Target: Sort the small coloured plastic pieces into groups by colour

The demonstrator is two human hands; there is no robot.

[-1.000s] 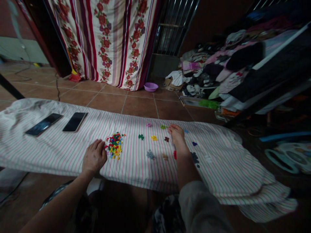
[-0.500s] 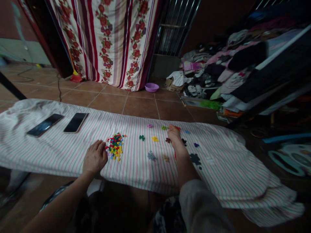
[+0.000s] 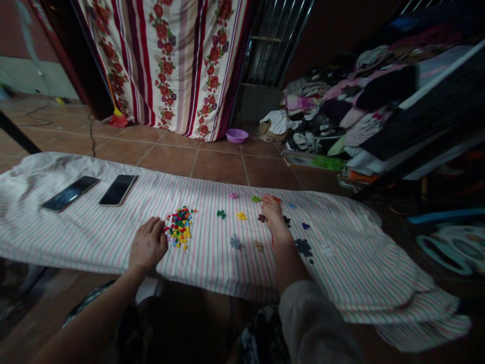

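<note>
My left hand (image 3: 148, 243) lies on the striped cloth with its fingers loosely extended, its fingertips at the left edge of a mixed pile of small coloured pieces (image 3: 182, 227). Over on the right, my right hand (image 3: 272, 210) has its fingers drawn together and pointing down, between the lime green pieces (image 3: 256, 198) and the orange pieces (image 3: 278, 199). Whatever its fingertips hold, if anything, is too small to make out. Around it lie single-colour clusters: brown pieces (image 3: 261, 218), yellow pieces (image 3: 241, 216), dark green pieces (image 3: 221, 214), grey pieces (image 3: 235, 241) and beige pieces (image 3: 258, 245).
Two phones lie at the left, one dark phone (image 3: 71, 193) and another phone (image 3: 118, 190). Dark slate pieces (image 3: 303, 247), purple pieces (image 3: 305, 226) and white pieces (image 3: 326, 249) sit right of my forearm. Beyond the cloth-covered surface (image 3: 212, 268) stands a purple basin (image 3: 237, 136).
Both hands stay in nearly the same places. The view has shifted very slightly; no piece has visibly moved.
</note>
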